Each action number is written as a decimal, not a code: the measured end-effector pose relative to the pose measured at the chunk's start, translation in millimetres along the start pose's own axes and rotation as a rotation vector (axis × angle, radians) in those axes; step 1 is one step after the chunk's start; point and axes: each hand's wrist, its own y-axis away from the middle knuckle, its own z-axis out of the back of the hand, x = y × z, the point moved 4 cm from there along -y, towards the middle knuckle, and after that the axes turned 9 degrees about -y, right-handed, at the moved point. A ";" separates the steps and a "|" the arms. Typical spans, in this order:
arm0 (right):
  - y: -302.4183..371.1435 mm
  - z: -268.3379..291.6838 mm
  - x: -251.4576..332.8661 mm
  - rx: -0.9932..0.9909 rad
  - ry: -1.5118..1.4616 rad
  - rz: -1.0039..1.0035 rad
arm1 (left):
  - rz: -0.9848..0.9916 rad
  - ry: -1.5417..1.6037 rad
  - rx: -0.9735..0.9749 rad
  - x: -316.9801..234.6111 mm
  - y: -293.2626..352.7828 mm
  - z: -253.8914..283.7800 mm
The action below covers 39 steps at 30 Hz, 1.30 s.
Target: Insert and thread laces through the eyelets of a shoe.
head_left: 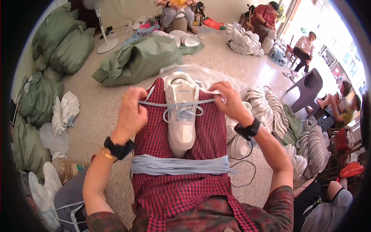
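A white sneaker (182, 133) lies on the red-and-black checked apron over my lap, its heel away from me and its toe toward me. A pale blue shoelace (158, 104) runs taut across the shoe's opening, with loops hanging over the tongue. One end is pinched in my left hand (132, 112), left of the shoe. On the other side, my right hand (233, 101) pinches the lace's other end. Nearer my body, a thick bundle of pale blue shoelaces (179, 165) lies crosswise on the apron (154, 143).
A large green sack (135, 62) lies ahead on the floor, and more green sacks (65, 50) are piled at left. Stacks of white shoe parts (266, 108) sit at right. A grey plastic chair (307, 89), a white fan (104, 42) and several seated people surround me.
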 end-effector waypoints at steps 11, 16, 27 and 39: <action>-17.9 -25.0 23.1 0.244 -0.128 0.020 | -0.174 -0.076 0.198 -58.0 6.4 -25.2; -17.3 -22.8 17.2 0.093 -0.286 -0.099 | 0.154 0.783 0.457 -25.1 -16.9 -29.3; -13.5 80.1 -78.5 -0.346 -1.151 -0.357 | 0.007 0.351 0.265 -41.3 -27.7 -33.2; -3.8 -12.9 47.1 0.177 -0.083 0.275 | -0.083 0.090 0.114 -18.7 -22.4 -45.5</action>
